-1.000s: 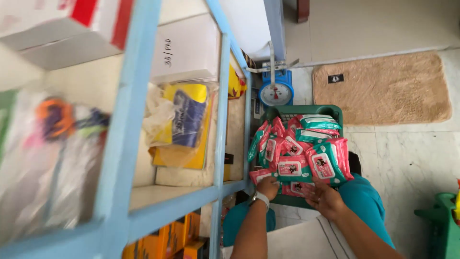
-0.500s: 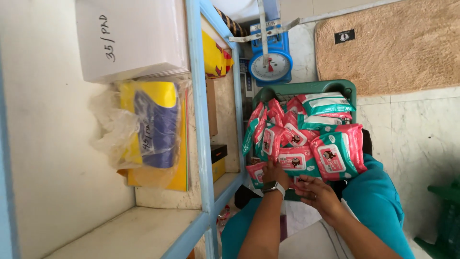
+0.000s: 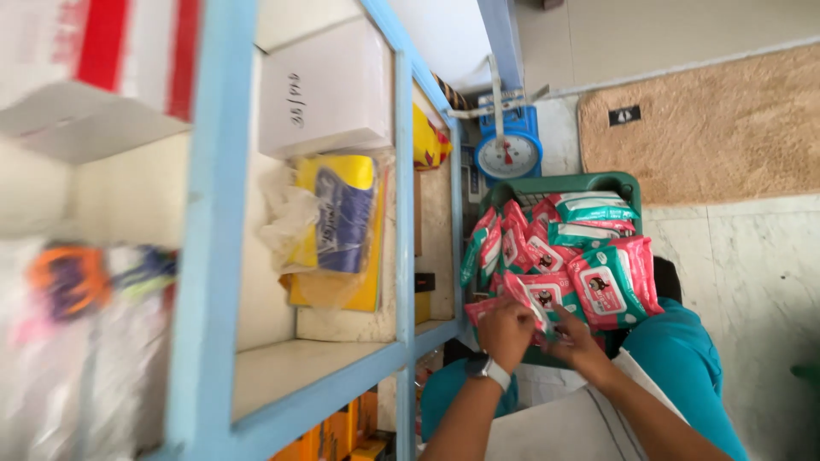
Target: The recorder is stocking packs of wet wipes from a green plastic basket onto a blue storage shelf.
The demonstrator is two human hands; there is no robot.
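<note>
A green plastic crate rests on my lap, filled with several pink and teal wet-wipe packs. My left hand, with a watch on its wrist, is closed on a pink pack at the crate's near edge. Beside it my right hand grips the same cluster of packs from the right. My knees in teal trousers show under the crate.
A light-blue shelf frame stands at my left, holding a white box, a yellow and blue bagged package and orange boxes lower down. A blue dial scale sits beyond the crate. A tan mat lies on the tiled floor.
The view swung left and back toward the shelf. Both hands stay at the crate's near edge, shifting slightly on the pink packs.
</note>
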